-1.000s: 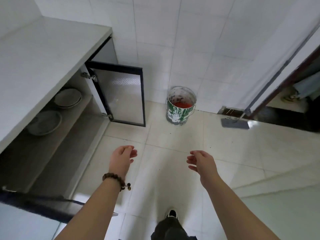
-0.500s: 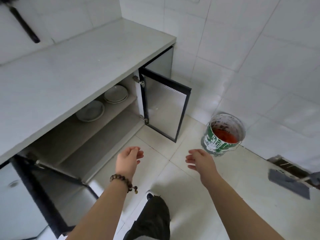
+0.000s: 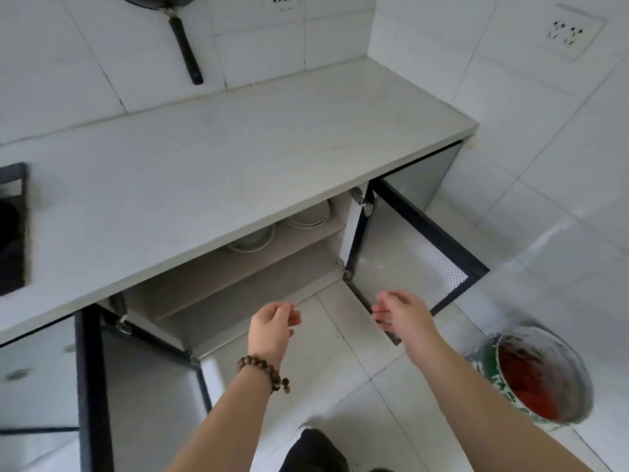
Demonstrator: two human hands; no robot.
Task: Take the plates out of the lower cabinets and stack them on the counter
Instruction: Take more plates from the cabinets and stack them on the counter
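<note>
Two stacks of white plates sit on the upper shelf of the open lower cabinet, half hidden under the counter's front edge: one stack (image 3: pixel 253 238) to the left, another (image 3: pixel 309 216) to the right. The white counter (image 3: pixel 221 158) lies bare above them. My left hand (image 3: pixel 274 327), with a bead bracelet at the wrist, hangs over the floor in front of the cabinet with loosely curled fingers, holding nothing. My right hand (image 3: pixel 400 315) is beside it, fingers relaxed and empty, in front of the right door.
Both cabinet doors stand open: the right door (image 3: pixel 408 257) and the left door (image 3: pixel 136 386). A paint bucket (image 3: pixel 534 373) with red contents stands on the floor at right. A black pan handle (image 3: pixel 185 49) hangs on the wall; a dark hob (image 3: pixel 12 229) sits at far left.
My view has swung left and up, bringing the whole counter and back wall into sight. Both hands stay empty and sit closer to the cabinet opening.
</note>
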